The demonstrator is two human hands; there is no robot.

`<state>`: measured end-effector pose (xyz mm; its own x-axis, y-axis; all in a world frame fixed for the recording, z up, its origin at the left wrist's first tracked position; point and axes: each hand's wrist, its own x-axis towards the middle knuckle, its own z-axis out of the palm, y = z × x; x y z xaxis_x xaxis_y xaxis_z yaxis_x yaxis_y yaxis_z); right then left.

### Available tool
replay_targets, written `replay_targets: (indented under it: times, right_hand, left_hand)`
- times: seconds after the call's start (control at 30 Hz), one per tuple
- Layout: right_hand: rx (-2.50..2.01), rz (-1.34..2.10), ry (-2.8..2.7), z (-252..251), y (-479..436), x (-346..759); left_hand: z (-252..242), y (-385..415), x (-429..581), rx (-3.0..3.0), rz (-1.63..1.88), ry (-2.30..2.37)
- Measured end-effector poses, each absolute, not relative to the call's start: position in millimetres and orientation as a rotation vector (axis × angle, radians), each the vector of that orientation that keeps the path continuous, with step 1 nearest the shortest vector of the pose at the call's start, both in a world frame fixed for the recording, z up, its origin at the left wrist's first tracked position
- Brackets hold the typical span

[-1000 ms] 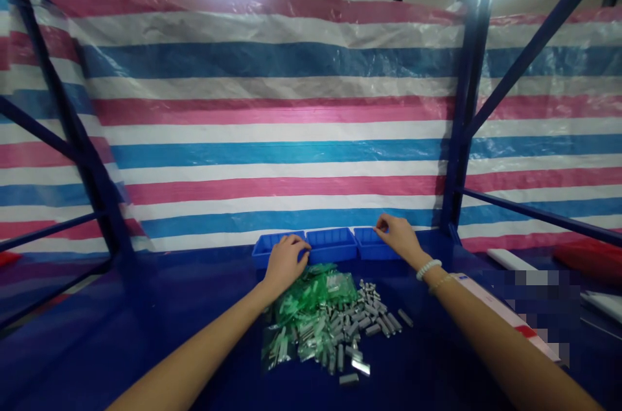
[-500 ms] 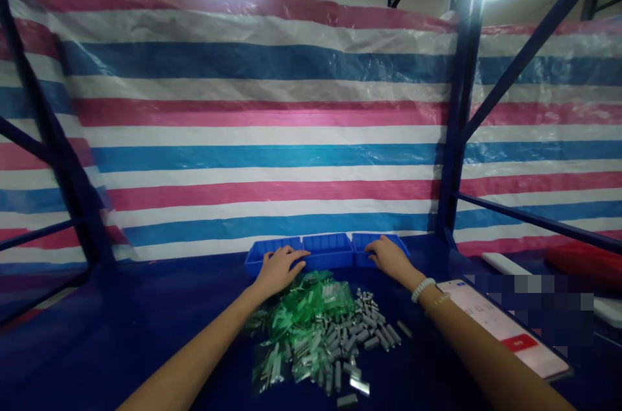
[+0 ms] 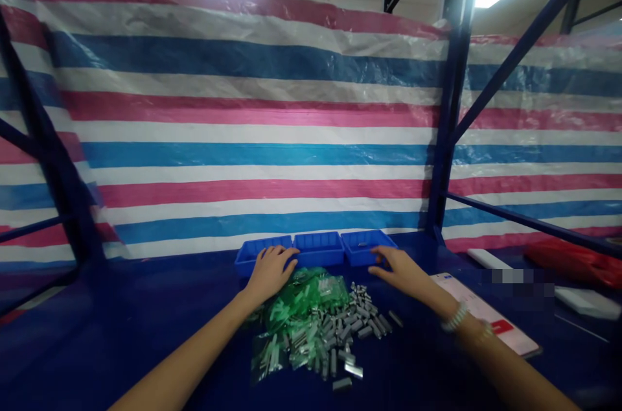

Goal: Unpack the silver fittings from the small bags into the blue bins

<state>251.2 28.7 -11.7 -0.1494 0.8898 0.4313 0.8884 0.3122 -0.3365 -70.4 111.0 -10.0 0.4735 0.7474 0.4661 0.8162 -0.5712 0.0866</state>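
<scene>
My left hand (image 3: 272, 271) rests over the front edge of the left blue bin (image 3: 245, 260), fingers stretched and apart, just behind a pile of green plastic bags (image 3: 304, 297). My right hand (image 3: 401, 271) is at the front right corner of the right blue bin (image 3: 369, 255), thumb and fingers apart with nothing visible between them. A small light piece (image 3: 363, 244) lies inside that bin. Between the two stands the middle blue bin (image 3: 318, 258). Many small grey metal cylinders (image 3: 357, 327) are heaped in front of the bins. Some clear bags (image 3: 269, 356) hold slim pieces.
Under my right forearm lies a phone (image 3: 515, 336) with a lit screen. Farther right are white flat objects (image 3: 586, 302) and a red bundle (image 3: 573, 262). Blue metal posts (image 3: 443, 139) frame the blue table (image 3: 160, 307), with a striped sheet (image 3: 262, 155) behind.
My right hand has drawn back from inside the right bin towards me and right, its fingers spreading. A small piece now shows in that bin. My left hand stays near the left bin.
</scene>
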Motion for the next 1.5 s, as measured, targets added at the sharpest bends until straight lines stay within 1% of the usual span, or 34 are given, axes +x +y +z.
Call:
replay_targets:
  times: [0.13, 0.23, 0.4, 0.57, 0.63, 0.73, 0.83, 0.93, 1.07, 1.13, 1.2, 1.27, 1.33, 1.43, 1.5]
  right_hand:
    - [-1.652, 0.172, -2.017, -30, -25, 251]
    - [-1.703, 0.300, -1.937, -38, -39, 252]
    - [-1.546, 0.505, -1.754, -33, -22, 256]
    - [-1.263, 0.866, -1.769, -1, 14, 241]
    - [-1.135, 0.994, -1.761, 9, 26, 222]
    - [-0.996, 1.071, -1.725, 8, 33, 188]
    - [-0.903, 0.998, -1.698, -6, 29, 162]
    - [-0.857, 0.750, -1.726, -14, 20, 155]
    - [-0.732, 0.307, -1.887, -6, 6, 160]
    - [-0.632, 0.182, -1.954, -2, 2, 162]
    - [-0.581, 0.134, -1.968, 0, -1, 162]
    - [-0.606, 0.149, -1.934, -2, -2, 161]
    - [-0.680, 0.243, -1.861, -6, -2, 158]
    - [-0.732, 0.571, -1.704, -11, -1, 154]
    - [-0.722, 0.852, -1.573, -12, 1, 153]
  left_hand:
    - [-14, 112, -68, -2.575, -0.804, -1.331]
    - [-10, 106, -66, -2.543, -0.930, -1.328]
    - [9, 77, -49, -2.471, -1.226, -1.293]
    - [13, 35, -22, -2.652, -1.417, -1.226]
    - [10, 24, -15, -2.819, -1.607, -1.321]
    - [5, 16, -11, -2.993, -2.027, -1.625]
    - [3, 14, -12, -2.983, -2.281, -2.015]
    - [4, 11, -13, -2.931, -2.445, -2.283]
    - [7, 4, -12, -2.846, -2.734, -2.385]
    - [8, 0, -11, -2.807, -2.858, -2.411]
    - [8, -2, -10, -2.776, -2.954, -2.378]
    - [8, -3, -10, -2.749, -2.967, -2.245]
    - [9, -4, -10, -2.765, -2.805, -2.051]
    - [11, -5, -10, -2.834, -2.446, -1.779]
    - [12, -5, -10, -2.867, -2.344, -1.636]
